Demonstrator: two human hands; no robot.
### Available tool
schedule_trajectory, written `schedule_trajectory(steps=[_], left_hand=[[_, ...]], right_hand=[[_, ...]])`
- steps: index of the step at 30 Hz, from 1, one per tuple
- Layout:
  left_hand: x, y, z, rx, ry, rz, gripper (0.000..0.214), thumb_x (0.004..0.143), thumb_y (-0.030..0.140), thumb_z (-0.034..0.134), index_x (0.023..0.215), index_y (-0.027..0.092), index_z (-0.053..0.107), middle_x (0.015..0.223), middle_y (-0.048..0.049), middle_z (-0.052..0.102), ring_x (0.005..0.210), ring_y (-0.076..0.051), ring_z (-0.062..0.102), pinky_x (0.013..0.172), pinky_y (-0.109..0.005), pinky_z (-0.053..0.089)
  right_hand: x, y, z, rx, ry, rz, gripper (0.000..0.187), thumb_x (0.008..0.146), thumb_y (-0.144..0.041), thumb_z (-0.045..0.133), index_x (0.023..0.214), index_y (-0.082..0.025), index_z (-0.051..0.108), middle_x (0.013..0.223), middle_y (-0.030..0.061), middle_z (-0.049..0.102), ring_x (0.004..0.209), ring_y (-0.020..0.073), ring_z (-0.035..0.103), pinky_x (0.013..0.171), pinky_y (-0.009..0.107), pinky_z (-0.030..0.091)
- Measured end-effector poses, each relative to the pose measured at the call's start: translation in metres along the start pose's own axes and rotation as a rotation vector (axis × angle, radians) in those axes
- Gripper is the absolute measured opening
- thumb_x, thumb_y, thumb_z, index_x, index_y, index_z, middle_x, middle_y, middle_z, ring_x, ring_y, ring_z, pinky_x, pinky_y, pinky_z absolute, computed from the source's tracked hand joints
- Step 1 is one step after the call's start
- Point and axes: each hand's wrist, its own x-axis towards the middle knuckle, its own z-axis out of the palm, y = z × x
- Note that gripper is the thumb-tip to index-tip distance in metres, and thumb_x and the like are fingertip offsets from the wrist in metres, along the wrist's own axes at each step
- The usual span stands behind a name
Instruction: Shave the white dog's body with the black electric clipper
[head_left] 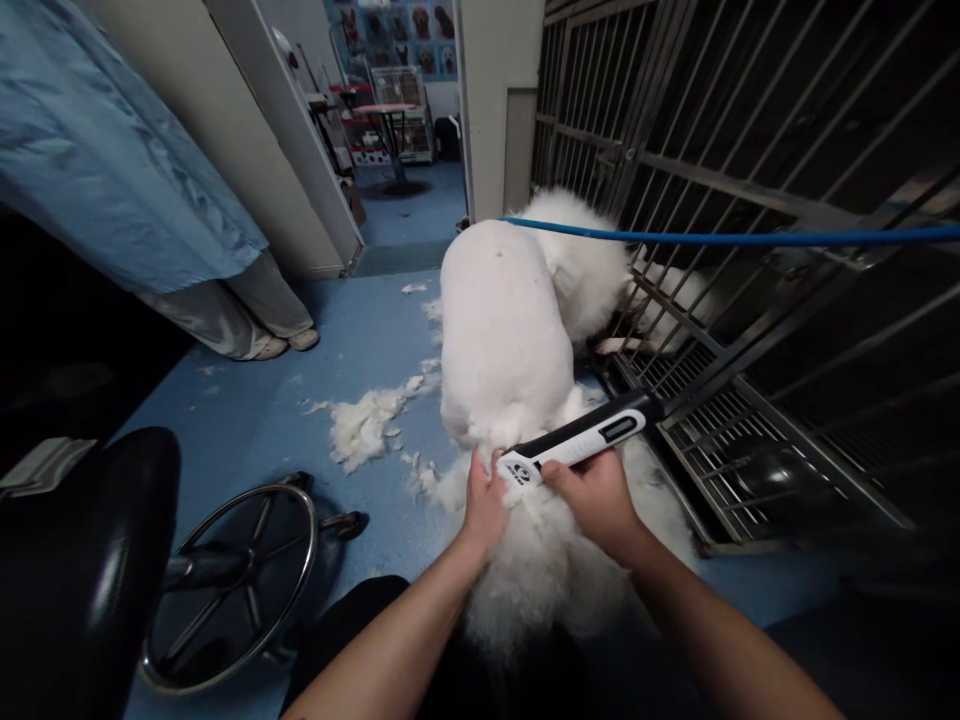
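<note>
A white dog (502, 320) stands facing away from me, its back shorn close while its head and hindquarters keep long fluffy fur. My right hand (604, 500) is closed around black-and-white hair clippers (577, 440), with their head pressed into the fur at the rump. Just left of the clipper head, my left hand (486, 503) grips the dog's fur by the tail end, its fingertips partly buried. A blue lead (712, 238) runs from the dog's neck area out to the right.
Barred metal cages (720, 180) line the right side, with another white animal (675, 295) behind the bars. Cut fur (367, 425) lies on the blue floor. A wheeled stool (247, 565) stands at left. A person in a blue gown (135, 170) stands near the doorway.
</note>
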Motion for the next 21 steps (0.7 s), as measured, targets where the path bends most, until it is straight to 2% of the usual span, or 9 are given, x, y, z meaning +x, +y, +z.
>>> schedule_trajectory(steps=[2,5,6,8,12,16,18,21], left_hand=[[-0.001,0.000,0.002,-0.025,-0.038,-0.008,0.067,0.067,0.060,0.074,0.114,0.018,0.053,0.104,-0.0086,0.071,0.096,-0.024,0.069,0.088,-0.036,0.053],[-0.003,0.002,0.006,-0.015,-0.054,-0.007,0.062,0.073,0.058,0.071,0.116,0.017,0.054,0.114,-0.0111,0.069,0.103,-0.024,0.067,0.095,-0.037,0.050],[-0.004,0.003,0.007,-0.006,-0.052,-0.006,0.062,0.073,0.059,0.071,0.116,0.017,0.054,0.116,-0.0122,0.069,0.105,-0.024,0.066,0.096,-0.037,0.049],[-0.005,0.006,0.008,-0.006,-0.048,-0.016,0.066,0.072,0.061,0.071,0.118,0.015,0.053,0.120,-0.0142,0.067,0.108,-0.025,0.065,0.098,-0.037,0.049],[-0.007,0.015,0.008,-0.045,-0.034,-0.042,0.077,0.070,0.065,0.070,0.124,0.015,0.050,0.128,-0.0156,0.063,0.121,-0.026,0.059,0.105,-0.036,0.045],[-0.006,0.021,0.012,-0.011,-0.061,-0.011,0.075,0.062,0.054,0.079,0.119,0.014,0.052,0.119,-0.0145,0.067,0.111,-0.027,0.065,0.098,-0.038,0.049],[-0.006,0.022,0.014,0.007,-0.059,0.006,0.068,0.060,0.047,0.081,0.114,0.014,0.054,0.112,-0.0126,0.070,0.101,-0.026,0.068,0.092,-0.037,0.052],[-0.006,0.022,0.016,-0.014,-0.058,-0.004,0.063,0.058,0.039,0.080,0.110,0.015,0.054,0.107,-0.0107,0.071,0.095,-0.024,0.069,0.086,-0.036,0.054]], right_hand=[[0.002,0.000,-0.002,-0.010,0.052,-0.044,0.032,0.068,-0.042,0.079,0.087,-0.020,0.067,0.085,0.0069,0.077,0.080,0.0256,0.074,0.074,0.038,0.062],[0.013,-0.004,-0.011,0.002,0.231,-0.177,0.032,0.072,-0.043,0.077,0.091,-0.021,0.064,0.089,0.0065,0.076,0.084,0.0240,0.073,0.083,0.039,0.059],[0.017,-0.006,-0.014,0.001,0.253,-0.203,0.032,0.072,-0.043,0.077,0.092,-0.021,0.063,0.090,0.0061,0.076,0.085,0.0233,0.073,0.085,0.039,0.059],[0.023,-0.007,-0.019,-0.018,0.198,-0.202,0.034,0.072,-0.043,0.077,0.093,-0.022,0.062,0.089,0.0057,0.076,0.084,0.0228,0.073,0.083,0.039,0.059],[0.022,-0.006,-0.021,-0.092,-0.022,-0.151,0.035,0.072,-0.043,0.077,0.096,-0.022,0.063,0.090,0.0052,0.076,0.085,0.0232,0.073,0.082,0.037,0.060],[0.020,-0.006,-0.016,-0.070,-0.091,-0.142,0.031,0.073,-0.041,0.075,0.095,-0.022,0.064,0.089,0.0048,0.076,0.084,0.0230,0.073,0.081,0.037,0.060],[0.022,-0.006,-0.012,-0.053,-0.011,-0.157,0.029,0.074,-0.044,0.074,0.091,-0.021,0.066,0.088,0.0062,0.076,0.083,0.0236,0.073,0.080,0.039,0.060],[0.022,-0.005,-0.007,-0.050,0.185,-0.204,0.029,0.074,-0.045,0.074,0.087,-0.020,0.066,0.088,0.0077,0.076,0.085,0.0246,0.073,0.082,0.041,0.060]])
